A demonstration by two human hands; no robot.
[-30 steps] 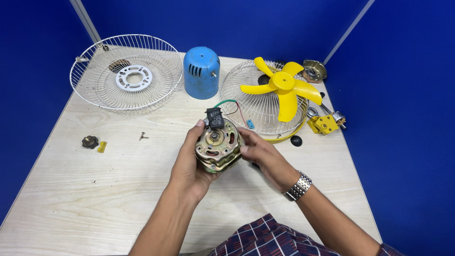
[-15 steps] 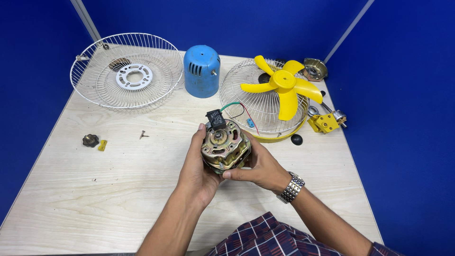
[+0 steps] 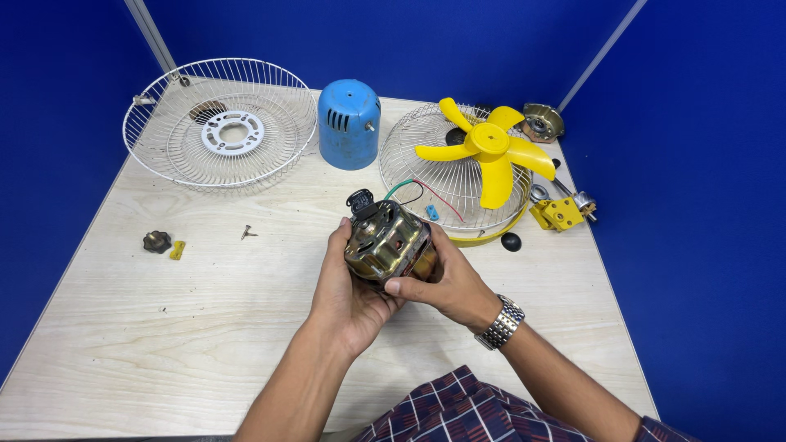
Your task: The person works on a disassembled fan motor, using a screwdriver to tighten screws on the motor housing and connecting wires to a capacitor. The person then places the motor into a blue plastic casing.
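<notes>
both the left hand point(image 3: 348, 286) and right hand point(image 3: 450, 282) have fingers clamped around the fan motor point(image 3: 386, 244).

i see the fan motor point(image 3: 386, 245), brass-toned metal casing with a black connector on top and thin wires trailing behind, held tilted above the table's middle.

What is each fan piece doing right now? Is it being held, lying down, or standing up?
Fan motor: lifted off the table, held in both hands.
Left hand: gripping the motor's left side.
Right hand: gripping its right side.
Yellow fan blade: resting on the yellow-rimmed grille.
White grille: lying flat, dish side up.
Blue motor cover: standing upright on the table.
Screw: loose on the table.
</notes>
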